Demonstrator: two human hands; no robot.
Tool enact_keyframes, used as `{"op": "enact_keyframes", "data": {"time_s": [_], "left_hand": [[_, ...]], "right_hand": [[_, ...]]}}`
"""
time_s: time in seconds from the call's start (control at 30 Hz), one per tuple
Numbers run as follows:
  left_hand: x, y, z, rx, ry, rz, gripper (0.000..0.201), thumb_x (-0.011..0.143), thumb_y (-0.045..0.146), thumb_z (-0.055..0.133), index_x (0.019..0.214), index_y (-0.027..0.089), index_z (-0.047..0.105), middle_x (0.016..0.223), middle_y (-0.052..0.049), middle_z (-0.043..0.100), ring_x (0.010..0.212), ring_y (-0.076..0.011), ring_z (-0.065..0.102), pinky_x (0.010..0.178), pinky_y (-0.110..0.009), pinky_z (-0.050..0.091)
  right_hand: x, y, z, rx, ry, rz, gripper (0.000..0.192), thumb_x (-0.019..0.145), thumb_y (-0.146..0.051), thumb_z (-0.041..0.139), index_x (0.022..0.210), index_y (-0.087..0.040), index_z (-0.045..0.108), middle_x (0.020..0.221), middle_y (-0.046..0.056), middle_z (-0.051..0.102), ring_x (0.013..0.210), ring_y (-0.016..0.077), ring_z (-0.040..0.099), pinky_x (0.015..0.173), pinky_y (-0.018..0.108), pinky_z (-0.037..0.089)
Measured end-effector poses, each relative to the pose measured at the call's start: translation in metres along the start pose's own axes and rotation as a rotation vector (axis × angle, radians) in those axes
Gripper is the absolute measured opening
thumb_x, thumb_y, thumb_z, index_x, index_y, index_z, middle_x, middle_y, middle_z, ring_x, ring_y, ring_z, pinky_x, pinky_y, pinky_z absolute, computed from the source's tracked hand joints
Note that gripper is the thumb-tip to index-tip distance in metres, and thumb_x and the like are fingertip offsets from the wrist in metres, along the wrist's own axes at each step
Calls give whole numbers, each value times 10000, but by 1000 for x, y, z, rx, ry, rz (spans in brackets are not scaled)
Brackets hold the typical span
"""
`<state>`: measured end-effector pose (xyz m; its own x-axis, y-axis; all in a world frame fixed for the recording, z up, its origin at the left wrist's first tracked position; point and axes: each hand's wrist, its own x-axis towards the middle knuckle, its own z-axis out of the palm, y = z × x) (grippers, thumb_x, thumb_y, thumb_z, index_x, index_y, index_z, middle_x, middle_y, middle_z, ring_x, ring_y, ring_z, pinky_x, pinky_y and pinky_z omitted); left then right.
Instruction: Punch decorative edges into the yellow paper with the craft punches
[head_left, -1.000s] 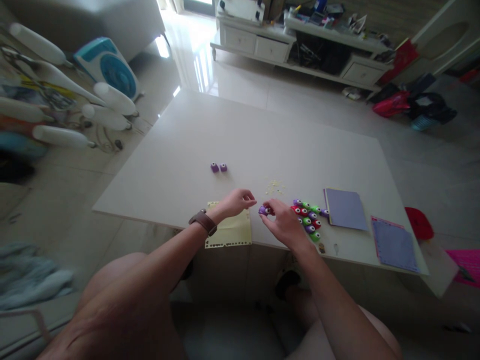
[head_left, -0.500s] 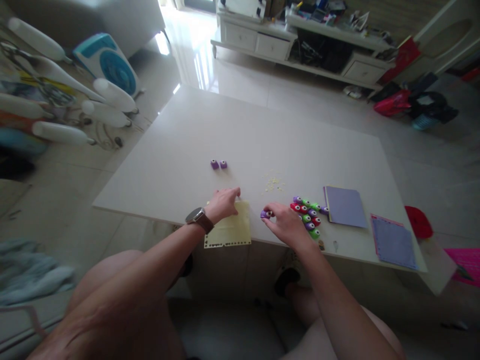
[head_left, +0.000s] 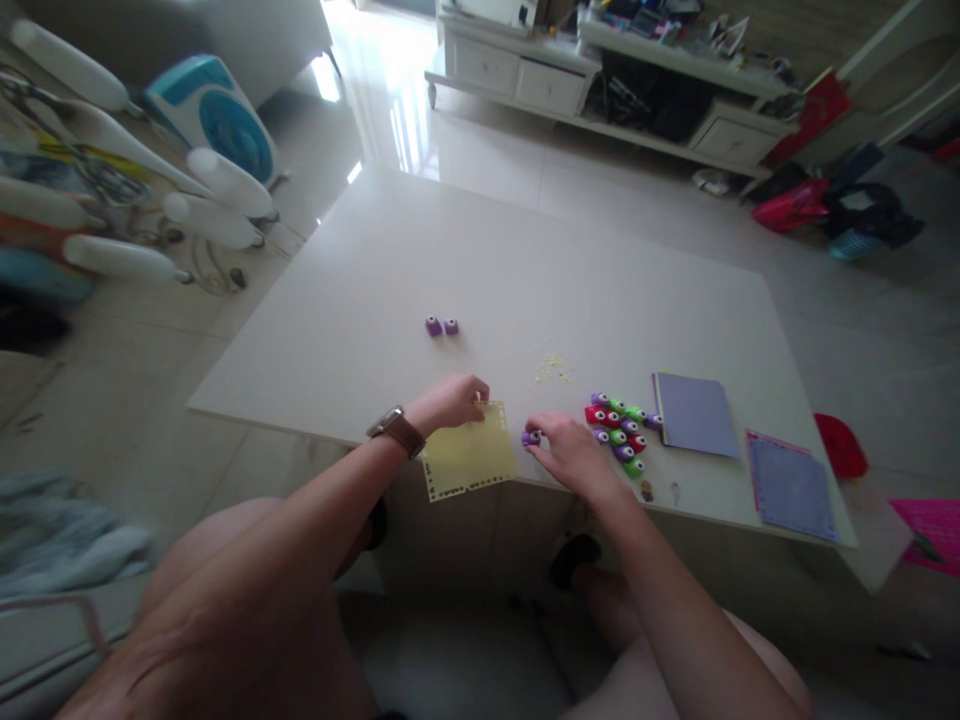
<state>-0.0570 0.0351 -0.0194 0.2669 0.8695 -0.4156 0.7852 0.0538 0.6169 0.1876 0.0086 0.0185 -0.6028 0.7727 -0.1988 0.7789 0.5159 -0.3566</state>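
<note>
My left hand (head_left: 459, 400), with a watch on its wrist, pinches the far edge of a yellow sheet of paper (head_left: 466, 455). Small punched shapes line the sheet's near edge, which hangs past the table edge. Just right of the paper, my right hand (head_left: 564, 447) grips a small purple craft punch (head_left: 531, 438) between thumb and fingers. Beside that hand lies a cluster of purple, green and red craft punches (head_left: 617, 437). Two more purple punches (head_left: 442, 326) stand beyond my left hand. Yellow paper bits (head_left: 553, 368) are scattered past my right hand.
Purple sheets in a stack (head_left: 697, 415) lie right of the punches on the white table (head_left: 517, 250). Farther right are punched purple and pink sheets (head_left: 791, 485). A small key-like item (head_left: 676, 493) rests near the front edge. A blue-and-white fan (head_left: 217, 115) stands on the floor.
The yellow paper has shifted right and turned slightly, its corner now close to the held punch. My left hand's fingers have closed onto the paper's far edge. My right hand has stayed nearly still.
</note>
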Motion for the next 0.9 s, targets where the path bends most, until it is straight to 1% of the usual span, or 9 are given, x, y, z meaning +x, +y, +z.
{"op": "enact_keyframes", "data": {"time_s": [0.1, 0.23, 0.4, 0.5, 0.63, 0.73, 0.9], "left_hand": [[-2, 3, -3, -43, -51, -20, 261, 678, 230, 741, 934, 180, 733, 804, -31, 697, 687, -165, 588, 598, -275, 374], [-6, 7, -4, -74, -98, -33, 267, 690, 228, 719, 952, 175, 724, 769, -13, 662, 658, -148, 559, 574, -264, 359], [-9, 8, -5, -113, -126, -42, 351, 660, 239, 727, 1004, 176, 723, 862, -28, 696, 686, -153, 572, 594, -262, 385], [-10, 7, -6, -123, -137, -46, 367, 651, 241, 727, 1014, 182, 723, 884, -29, 703, 697, -154, 579, 602, -257, 392], [-9, 7, -7, -134, -151, -51, 380, 662, 253, 720, 1034, 175, 713, 861, -29, 695, 682, -154, 576, 579, -256, 390], [-8, 7, -8, -125, -172, -48, 403, 674, 268, 715, 1067, 183, 700, 886, -27, 707, 723, -160, 596, 600, -250, 409], [-9, 8, -10, -132, -201, -39, 428, 685, 274, 704, 1103, 179, 692, 929, -39, 727, 793, -188, 628, 660, -273, 447]], "right_hand": [[0, 1, 4, -23, -12, 26, 70, 900, -164, 629, 913, -233, 632, 947, 43, 683, 940, 207, 630, 782, 292, 417], [2, -1, 9, -27, -46, 38, 113, 880, -124, 601, 896, -233, 626, 950, 42, 681, 925, 203, 629, 748, 287, 404], [4, -3, 9, 1, -68, 43, 171, 844, -71, 560, 895, -223, 620, 935, 46, 678, 912, 196, 623, 750, 280, 407], [5, -2, 7, 62, -75, 39, 166, 844, -75, 561, 894, -215, 633, 930, 45, 686, 887, 186, 624, 755, 274, 417], [5, 1, 6, 199, -61, 2, 163, 851, -96, 580, 930, -211, 665, 934, 35, 699, 876, 180, 626, 782, 277, 441], [4, 2, 6, 280, -50, -28, 152, 860, -116, 596, 946, -211, 678, 945, 32, 705, 882, 185, 628, 795, 288, 451], [4, 3, 7, 296, -43, -42, 159, 844, -97, 605, 925, -212, 680, 928, 28, 695, 865, 188, 621, 779, 294, 445]]}}
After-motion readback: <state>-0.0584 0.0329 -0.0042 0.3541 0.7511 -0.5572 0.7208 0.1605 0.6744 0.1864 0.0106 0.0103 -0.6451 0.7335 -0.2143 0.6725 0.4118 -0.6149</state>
